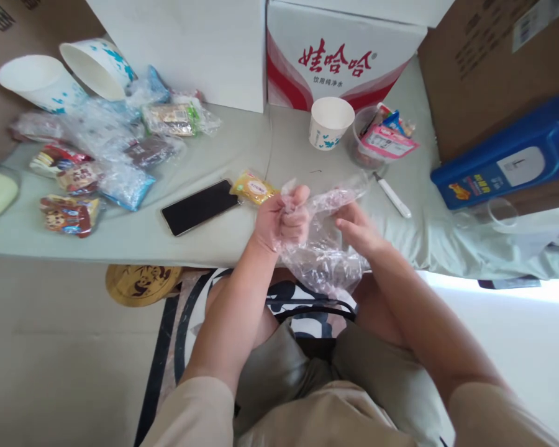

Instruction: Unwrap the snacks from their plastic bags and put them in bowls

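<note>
A crumpled clear plastic bag [323, 264] hangs between my hands, over the table's front edge and above my lap. My left hand [286, 218] is closed in a fist around one gathered end of it. On the other side, my right hand [358, 228] holds the bag with thumb and fingers, its fingertips partly behind the film. Just beyond my left fist lies a small yellow snack packet [254, 187], touching the end of a black phone [199, 207]. To the right of the bag lies a white-handled knife or peeler [392, 195].
A paper cup [330, 123] and a clear tub [364, 149] of packets stand ahead. Wrapped snacks [69, 214] and two tipped paper cups [41, 81] crowd the left. A blue bottle [507, 155] leans at right. Boxes, one a white-and-red carton [340, 56], line the back.
</note>
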`<state>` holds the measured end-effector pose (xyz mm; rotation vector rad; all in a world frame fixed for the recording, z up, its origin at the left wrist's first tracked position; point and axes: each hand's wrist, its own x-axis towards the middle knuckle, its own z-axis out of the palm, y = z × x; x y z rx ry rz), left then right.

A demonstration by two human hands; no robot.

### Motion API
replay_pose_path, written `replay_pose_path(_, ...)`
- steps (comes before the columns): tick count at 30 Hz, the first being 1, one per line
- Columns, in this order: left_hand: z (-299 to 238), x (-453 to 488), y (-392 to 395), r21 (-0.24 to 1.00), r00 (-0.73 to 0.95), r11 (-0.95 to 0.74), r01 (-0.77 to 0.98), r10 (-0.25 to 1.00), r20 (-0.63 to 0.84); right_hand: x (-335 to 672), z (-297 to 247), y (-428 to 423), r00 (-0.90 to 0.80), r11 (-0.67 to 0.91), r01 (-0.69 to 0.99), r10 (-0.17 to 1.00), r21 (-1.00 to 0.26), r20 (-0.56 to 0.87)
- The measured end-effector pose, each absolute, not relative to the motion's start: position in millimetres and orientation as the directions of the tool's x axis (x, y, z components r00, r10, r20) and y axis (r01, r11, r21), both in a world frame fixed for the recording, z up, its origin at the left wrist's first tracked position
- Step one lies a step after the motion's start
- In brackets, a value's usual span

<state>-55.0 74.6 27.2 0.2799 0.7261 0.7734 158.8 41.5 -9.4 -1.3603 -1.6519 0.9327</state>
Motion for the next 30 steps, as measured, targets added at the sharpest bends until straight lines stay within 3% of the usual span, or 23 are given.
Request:
replay_pose_path(3, 17.2, -61.2, 76.8, 0.608, 0.444, 0.629, -0.484, 0.776, -0.449, 134.3, -16.2, 29.4, -0.179, -0.041, -0.030, 0.983, -0.999, -0.035)
replay_pose_path(5, 14.6, -63.9, 81.2, 0.664, 0.445, 0.591, -0.457, 0.799, -0.405, 132.7, -9.8, 30.3, -0.123, -0.080, -0.157, 0.991, -0.984, -0.060)
replay_pose_path(8, 13.2, -62.0, 86.3, 0.752, 0.337, 0.496, -0.434, 0.864, -0.375, 143.9, -2.9, 36.7, 0.109, -0.067, -0.257, 0.989, -0.964, -0.097)
replay_pose_path(11, 9.3, -53.4, 85.7, 0.831, 0.234, 0.480, -0.282, 0.874, -0.425, 155.8, -4.6, 42.9, 0.305, -0.053, -0.256, 0.943, -0.965, -0.133)
replay_pose_path(15, 3.3, -42.3, 84.0, 0.865, 0.236, 0.495, -0.077, 0.852, -0.467, 168.6, -6.1, 42.6, 0.329, -0.113, -0.248, 0.924, -0.962, -0.193)
replay_pose_path(19, 1.1, -41.4, 88.7, 0.944, 0.080, 0.306, -0.127, 0.951, -0.298, 190.7, 1.4, 31.6, 0.388, -0.159, -0.307, 0.879, -0.938, -0.277)
replay_pose_path(24, -2.3, -49.8, 91.2, 0.984, -0.026, 0.060, -0.169, 0.998, -0.065, 220.6, 9.6, 19.9, 0.474, -0.060, -0.311, 0.855, -0.948, -0.210)
replay_pose_path(28, -7.7, -58.8, 90.3, 0.991, 0.049, -0.025, -0.134, 0.998, 0.032, 230.5, 9.6, 17.5, 0.421, -0.019, -0.219, 0.900, -0.976, -0.112)
replay_pose_path(30, -10.9, -65.0, 90.8, 0.994, 0.144, -0.086, -0.065, 0.985, 0.095, 232.6, 7.4, 17.4, 0.333, 0.012, -0.088, 0.943, -0.996, -0.018)
